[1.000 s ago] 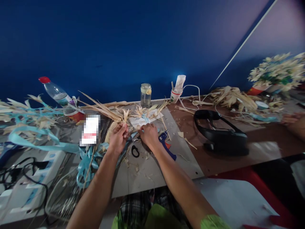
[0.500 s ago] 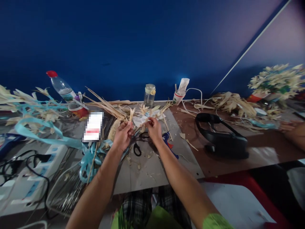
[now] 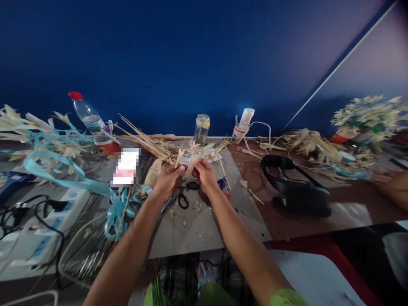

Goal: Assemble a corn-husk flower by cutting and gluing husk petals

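My left hand is closed in a pinch, with a pale dried husk piece standing up from its fingers. Close beside it, my right hand grips a broader pale dried husk strip between thumb and fingers. Below the hands, scissors with black handles lie on the grey board, their blades hidden. A tan, rough dried cob-like piece rests left of my left hand. Behind the hands are white paper and a small husk flower.
A glass jar and a paper cup stand along the wall. Light blue ribbon, a phone and a power strip lie left. A black headset is right; another person's hand is far right.
My right hand has drawn a little toward my left hand, and a broad husk strip now shows in its fingers. The left hand still pinches its piece. The view has shifted slightly.
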`<state>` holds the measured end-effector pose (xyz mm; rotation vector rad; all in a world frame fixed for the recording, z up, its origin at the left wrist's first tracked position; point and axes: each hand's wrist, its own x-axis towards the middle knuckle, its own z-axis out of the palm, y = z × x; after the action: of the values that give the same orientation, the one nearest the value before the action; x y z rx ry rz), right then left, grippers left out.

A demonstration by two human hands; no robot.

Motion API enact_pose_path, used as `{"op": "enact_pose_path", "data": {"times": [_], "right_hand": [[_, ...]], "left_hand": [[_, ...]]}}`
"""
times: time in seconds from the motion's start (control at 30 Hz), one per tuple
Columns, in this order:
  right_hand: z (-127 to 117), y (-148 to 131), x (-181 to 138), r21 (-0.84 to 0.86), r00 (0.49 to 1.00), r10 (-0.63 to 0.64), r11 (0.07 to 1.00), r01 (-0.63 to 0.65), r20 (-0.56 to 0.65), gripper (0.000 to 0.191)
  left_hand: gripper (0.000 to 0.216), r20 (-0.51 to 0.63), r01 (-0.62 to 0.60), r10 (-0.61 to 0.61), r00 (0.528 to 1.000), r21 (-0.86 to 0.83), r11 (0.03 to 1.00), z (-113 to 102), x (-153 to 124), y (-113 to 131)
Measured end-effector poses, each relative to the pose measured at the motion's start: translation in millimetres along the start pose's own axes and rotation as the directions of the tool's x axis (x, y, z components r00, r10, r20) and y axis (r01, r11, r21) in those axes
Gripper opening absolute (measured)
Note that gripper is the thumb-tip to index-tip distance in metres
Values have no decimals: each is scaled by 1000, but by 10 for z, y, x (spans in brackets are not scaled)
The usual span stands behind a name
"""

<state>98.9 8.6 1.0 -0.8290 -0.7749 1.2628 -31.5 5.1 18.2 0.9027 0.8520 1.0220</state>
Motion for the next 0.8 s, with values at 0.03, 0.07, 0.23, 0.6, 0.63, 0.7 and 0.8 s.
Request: {"op": "enact_pose_path", "data": {"times": [0.03,0.07,0.23,0.6,0.63,0.7,0.8], "right_hand": [[8,3,-6,-18,1000,-10,1000,10,-9,28],[11,6,-9,-36,1000,-22,999,21,-21,28],[-31,-6,15,-52,996,-69,996,66,-56,25],[-50,-105,42,20,994,-89,996,91,-67,23],[-80,-127,55,50,990,-98,993,103,-98,23],[-158,-181,91,107,971,-124,983,148,-205,24],[-253,-239,143,110,914,-182,965,236,-363,26]], "left_hand": [[35,7,4,-4,1000,27,1000,5,3,-12],[34,2,5,-5,1000,51,999,10,6,-22],[31,-88,-41,51,995,110,993,17,31,-38],[31,-238,-158,175,955,89,983,-75,111,-61],[32,-263,-152,167,950,74,986,-90,111,-48],[32,-309,-151,156,938,39,988,-123,112,-14],[29,-305,-181,170,937,-8,984,-153,109,18]]}}
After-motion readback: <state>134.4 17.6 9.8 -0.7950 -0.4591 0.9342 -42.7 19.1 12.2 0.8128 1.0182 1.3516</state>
